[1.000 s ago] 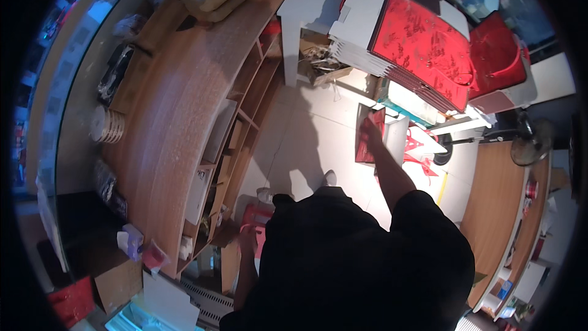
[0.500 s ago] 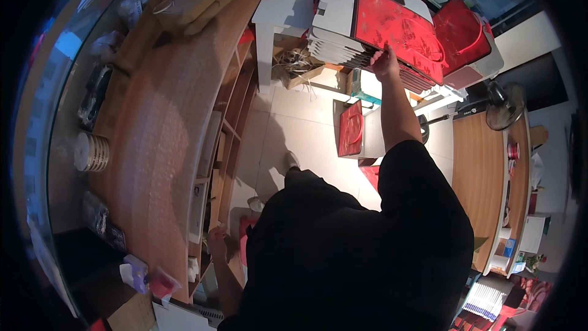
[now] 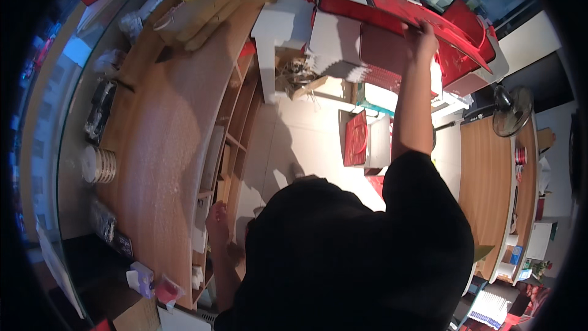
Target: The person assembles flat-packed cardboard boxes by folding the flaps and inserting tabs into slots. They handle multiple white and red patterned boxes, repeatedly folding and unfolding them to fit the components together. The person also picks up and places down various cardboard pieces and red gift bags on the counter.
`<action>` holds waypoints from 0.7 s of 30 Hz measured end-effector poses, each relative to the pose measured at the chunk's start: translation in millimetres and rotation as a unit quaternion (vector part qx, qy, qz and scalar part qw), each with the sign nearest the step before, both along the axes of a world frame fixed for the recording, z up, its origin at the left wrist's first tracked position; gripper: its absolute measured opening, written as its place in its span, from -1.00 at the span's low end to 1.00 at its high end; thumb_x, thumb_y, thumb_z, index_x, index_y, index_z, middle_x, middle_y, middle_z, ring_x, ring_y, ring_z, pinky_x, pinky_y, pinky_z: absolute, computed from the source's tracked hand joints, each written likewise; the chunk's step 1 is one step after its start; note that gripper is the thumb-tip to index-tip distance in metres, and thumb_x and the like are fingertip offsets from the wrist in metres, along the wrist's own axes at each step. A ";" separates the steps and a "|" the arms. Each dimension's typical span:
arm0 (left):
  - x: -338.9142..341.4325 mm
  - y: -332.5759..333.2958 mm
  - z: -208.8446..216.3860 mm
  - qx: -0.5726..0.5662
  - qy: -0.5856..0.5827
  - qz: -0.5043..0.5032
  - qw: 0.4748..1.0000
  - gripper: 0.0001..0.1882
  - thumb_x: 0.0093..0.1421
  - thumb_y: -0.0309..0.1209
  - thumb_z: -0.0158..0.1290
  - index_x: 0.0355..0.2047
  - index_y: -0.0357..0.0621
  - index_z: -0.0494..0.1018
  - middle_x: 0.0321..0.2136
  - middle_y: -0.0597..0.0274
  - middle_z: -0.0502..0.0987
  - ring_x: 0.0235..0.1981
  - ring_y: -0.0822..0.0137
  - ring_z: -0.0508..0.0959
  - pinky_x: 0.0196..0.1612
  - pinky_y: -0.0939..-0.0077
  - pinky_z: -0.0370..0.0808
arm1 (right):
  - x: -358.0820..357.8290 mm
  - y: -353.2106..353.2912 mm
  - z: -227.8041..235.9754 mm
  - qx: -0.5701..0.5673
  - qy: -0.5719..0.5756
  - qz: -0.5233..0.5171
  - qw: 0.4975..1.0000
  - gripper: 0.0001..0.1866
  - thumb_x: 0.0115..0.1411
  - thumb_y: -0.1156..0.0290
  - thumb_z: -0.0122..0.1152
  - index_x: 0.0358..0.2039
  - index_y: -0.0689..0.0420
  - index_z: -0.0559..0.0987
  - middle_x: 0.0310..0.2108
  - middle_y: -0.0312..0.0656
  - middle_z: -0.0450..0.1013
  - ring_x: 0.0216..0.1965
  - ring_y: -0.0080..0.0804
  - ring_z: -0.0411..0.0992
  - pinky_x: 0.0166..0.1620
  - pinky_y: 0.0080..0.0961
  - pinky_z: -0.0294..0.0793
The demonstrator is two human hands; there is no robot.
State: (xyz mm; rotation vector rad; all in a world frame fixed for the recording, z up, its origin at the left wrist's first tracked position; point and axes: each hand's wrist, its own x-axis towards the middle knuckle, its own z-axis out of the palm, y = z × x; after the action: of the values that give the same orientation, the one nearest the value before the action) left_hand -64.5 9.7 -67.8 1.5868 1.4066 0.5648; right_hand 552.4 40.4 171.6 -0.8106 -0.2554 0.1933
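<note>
My right hand [image 3: 421,41] grips the near edge of a red flat-folded gift box [image 3: 460,48] with a handle. That box is tilted up off a stack of flat-folded boxes [image 3: 334,35], whose pale and brownish-red top face now shows beneath it. The fingertips are partly hidden at the red edge. My left hand [image 3: 217,219] hangs low beside the shelves of the wooden counter, fingers loosely curled, with nothing visible in it.
A long wooden counter [image 3: 165,122] runs along the left, with ribbon spools [image 3: 98,165] at its far side. Another red handled box [image 3: 355,140] stands on the floor below the white table [image 3: 288,21]. A fan [image 3: 513,111] is at the right, by a second wooden counter [image 3: 487,190].
My right hand has moved up and to the right, lifting the red flat box so it tilts off the stack. My left hand has risen slightly beside the counter.
</note>
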 end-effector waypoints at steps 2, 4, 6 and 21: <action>12.9 19.3 23.3 0.054 -0.016 -0.023 0.998 -0.73 0.25 -0.40 -0.15 -0.13 -0.28 0.40 -0.26 0.09 0.51 -0.21 0.23 0.50 -0.13 0.43 0.41 | -35.2 -25.2 33.3 -0.006 -0.039 0.033 0.999 -0.80 0.12 0.51 -0.02 -0.26 0.34 0.41 -0.31 -0.03 0.44 -0.28 -0.19 0.44 -0.26 -0.27 0.47; 32.8 36.6 77.8 0.119 -0.009 -0.033 0.992 -0.74 0.25 -0.42 -0.15 -0.13 -0.29 0.39 -0.26 0.08 0.51 -0.20 0.24 0.50 -0.12 0.43 0.41 | -59.6 -47.7 41.8 0.052 -0.062 0.103 0.991 -0.80 0.10 0.51 0.00 -0.24 0.26 0.43 -0.29 -0.09 0.46 -0.26 -0.24 0.45 -0.21 -0.27 0.47; 44.2 47.6 108.9 0.215 -0.035 -0.054 0.975 -0.75 0.22 -0.48 -0.13 -0.11 -0.30 0.37 -0.19 0.02 0.47 -0.14 0.19 0.47 -0.09 0.40 0.39 | -80.6 -63.1 54.0 0.071 -0.059 0.110 0.990 -0.77 0.08 0.49 -0.03 -0.26 0.34 0.44 -0.26 -0.04 0.43 -0.25 -0.21 0.42 -0.27 -0.31 0.41; 48.4 67.1 265.4 0.532 0.113 -0.235 0.805 -0.48 0.00 -0.34 0.10 0.02 -0.04 0.30 0.03 0.16 0.34 0.05 0.12 0.34 0.12 0.14 0.21 | -166.1 -50.4 62.1 -0.157 0.031 0.366 0.917 -0.59 0.02 0.26 0.09 -0.16 0.25 0.44 -0.25 -0.07 0.44 -0.25 -0.30 0.42 -0.13 -0.45 0.40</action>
State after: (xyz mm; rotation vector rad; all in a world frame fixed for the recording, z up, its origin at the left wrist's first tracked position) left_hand -16.1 76.8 197.6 2.8678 0.7406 0.9590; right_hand 386.3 -10.0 233.8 -0.9957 -0.4703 0.9868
